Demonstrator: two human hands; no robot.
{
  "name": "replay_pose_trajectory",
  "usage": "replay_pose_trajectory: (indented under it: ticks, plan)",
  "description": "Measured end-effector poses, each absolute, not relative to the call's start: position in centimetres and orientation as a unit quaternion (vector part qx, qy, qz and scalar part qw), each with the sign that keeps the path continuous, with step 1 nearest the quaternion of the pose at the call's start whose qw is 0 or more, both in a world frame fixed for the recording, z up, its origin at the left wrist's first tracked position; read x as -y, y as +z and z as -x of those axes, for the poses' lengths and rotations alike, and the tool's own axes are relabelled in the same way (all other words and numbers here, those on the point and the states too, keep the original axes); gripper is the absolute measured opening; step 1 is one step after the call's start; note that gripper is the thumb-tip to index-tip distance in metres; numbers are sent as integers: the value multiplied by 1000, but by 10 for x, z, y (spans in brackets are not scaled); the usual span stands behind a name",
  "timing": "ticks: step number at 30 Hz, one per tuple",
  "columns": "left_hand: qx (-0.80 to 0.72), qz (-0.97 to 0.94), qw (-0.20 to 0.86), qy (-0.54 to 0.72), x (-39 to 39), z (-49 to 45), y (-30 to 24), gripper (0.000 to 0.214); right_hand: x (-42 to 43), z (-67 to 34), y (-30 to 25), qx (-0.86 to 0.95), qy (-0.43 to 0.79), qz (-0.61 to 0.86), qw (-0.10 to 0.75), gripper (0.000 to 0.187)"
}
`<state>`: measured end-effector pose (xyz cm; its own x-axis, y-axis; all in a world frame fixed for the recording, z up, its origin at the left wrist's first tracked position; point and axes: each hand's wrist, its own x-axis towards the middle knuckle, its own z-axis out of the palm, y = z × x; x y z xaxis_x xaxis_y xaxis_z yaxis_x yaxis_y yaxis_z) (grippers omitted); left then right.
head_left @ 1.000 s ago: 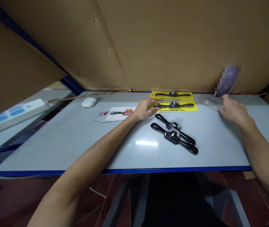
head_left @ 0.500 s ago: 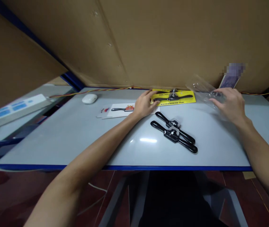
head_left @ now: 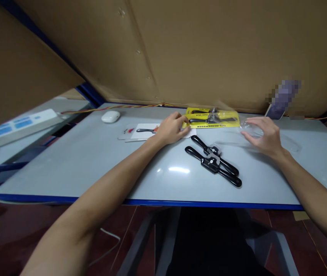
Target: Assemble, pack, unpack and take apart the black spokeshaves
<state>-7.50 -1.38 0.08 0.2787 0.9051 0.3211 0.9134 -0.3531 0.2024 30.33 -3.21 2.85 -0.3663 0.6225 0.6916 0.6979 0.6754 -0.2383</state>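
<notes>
Here, fingers of my left hand [head_left: 171, 129] clamp the card [head_left: 218, 119] at the far edge of the worktop [head_left: 94, 168]; right hand [head_left: 263, 137], fingers apart, rests on a blister [head_left: 248, 128]. Two spokeshaves [head_left: 213, 161] lie bare, one carded.

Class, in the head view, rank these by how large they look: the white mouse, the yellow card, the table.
1. table
2. yellow card
3. mouse
Card and mouse lie about equally far back, so distance hardly skews their order.

Grey blue-edged surface [head_left: 94, 168] carries: two black spokeshaves [head_left: 213, 161], yellow tool cards [head_left: 212, 118], white leaflet [head_left: 143, 132], white mouse [head_left: 111, 116], clear blister [head_left: 251, 129].
</notes>
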Motion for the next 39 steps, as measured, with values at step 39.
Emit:
replay_pose_trajectory:
  ticks: [39]
  plan:
    - [719,691,-7,-78,15,72,18,55,35,-294,4,860,46,397,318,32]
